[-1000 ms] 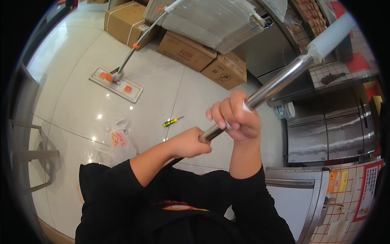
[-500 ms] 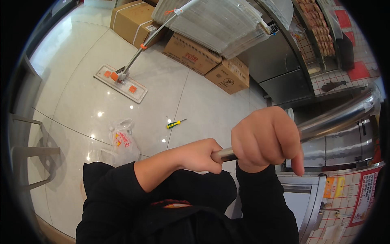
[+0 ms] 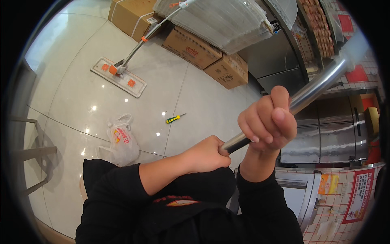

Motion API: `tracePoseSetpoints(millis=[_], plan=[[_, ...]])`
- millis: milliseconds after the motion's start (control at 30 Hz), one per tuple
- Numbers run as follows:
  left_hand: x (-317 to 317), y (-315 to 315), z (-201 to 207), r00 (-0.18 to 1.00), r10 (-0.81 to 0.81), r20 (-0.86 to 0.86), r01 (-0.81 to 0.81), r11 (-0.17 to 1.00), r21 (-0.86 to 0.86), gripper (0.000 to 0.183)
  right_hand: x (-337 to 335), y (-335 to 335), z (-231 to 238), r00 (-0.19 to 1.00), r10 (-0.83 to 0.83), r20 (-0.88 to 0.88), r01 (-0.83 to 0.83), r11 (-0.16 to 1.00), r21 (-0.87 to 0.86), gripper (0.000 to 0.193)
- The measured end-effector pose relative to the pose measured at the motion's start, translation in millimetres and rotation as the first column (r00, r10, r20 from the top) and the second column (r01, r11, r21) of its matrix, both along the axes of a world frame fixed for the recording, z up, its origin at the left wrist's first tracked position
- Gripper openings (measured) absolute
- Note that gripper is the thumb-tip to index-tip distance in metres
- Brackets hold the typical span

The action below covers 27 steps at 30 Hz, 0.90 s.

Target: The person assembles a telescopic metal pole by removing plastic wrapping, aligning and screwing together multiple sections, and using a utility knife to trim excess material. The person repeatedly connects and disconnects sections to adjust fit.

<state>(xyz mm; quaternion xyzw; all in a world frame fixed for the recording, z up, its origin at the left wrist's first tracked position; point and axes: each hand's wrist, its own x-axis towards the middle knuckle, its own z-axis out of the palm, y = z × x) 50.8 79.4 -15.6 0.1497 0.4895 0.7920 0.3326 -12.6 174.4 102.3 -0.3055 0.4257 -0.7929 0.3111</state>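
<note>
A shiny metal pole [image 3: 317, 86] slants from the lower middle toward the upper right. My left hand [image 3: 208, 154] is closed round its near end. Further up the shaft, my right hand [image 3: 268, 122] grips it with curled fingers and the fingertips showing. Something pale and blurred [image 3: 356, 48] is at the pole's far end; its kind cannot be made out. On the floor beyond my left hand lies a yellow and green screwdriver [image 3: 173, 118]. A white plastic bag [image 3: 122, 142] with red print rests to the left of my knees.
A flat mop [image 3: 122, 77] stands at the far left, leaning on stacked clear plastic sheets or trays [image 3: 215, 24]. Cardboard boxes [image 3: 193, 46] line the back. Steel cabinets [image 3: 337, 138] are at the right, with a tiled wall [image 3: 325, 211] below. Metal legs [image 3: 36, 153] edge the left.
The pole's far end has swung upward in the picture. My right hand has turned over, from knuckles showing to fingertips showing. My left hand has shifted slightly right, still gripping the near end.
</note>
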Motion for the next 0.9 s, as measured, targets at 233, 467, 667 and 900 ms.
tracePoseSetpoints(millis=[233, 467, 667, 900], plan=[[2.3, -8.6, -3.8, 0.996, 0.084, 0.007, -0.083, 0.996, -0.037, 0.017, 7.1, -13.7, -3.6, 0.980, -0.185, -0.067, 0.190, 0.979, 0.079, 0.024], [-0.2, -22.6, -11.4, 0.986, 0.165, -0.020, -0.165, 0.986, -0.035, 0.021, 14.7, -33.9, -12.5, 0.895, -0.422, -0.145, 0.444, 0.877, 0.186, 0.026], [-4.5, -29.5, -19.6, 0.966, 0.236, -0.104, -0.247, 0.961, -0.121, 0.020, 18.4, -51.1, -18.1, 0.785, -0.574, -0.234, 0.619, 0.746, 0.246, 0.031], [-12.7, -31.3, -29.1, 0.906, 0.333, -0.260, -0.391, 0.894, -0.218, 0.017, 15.9, -60.6, -27.4, 0.643, -0.706, -0.297, 0.765, 0.605, 0.221, 0.031]])
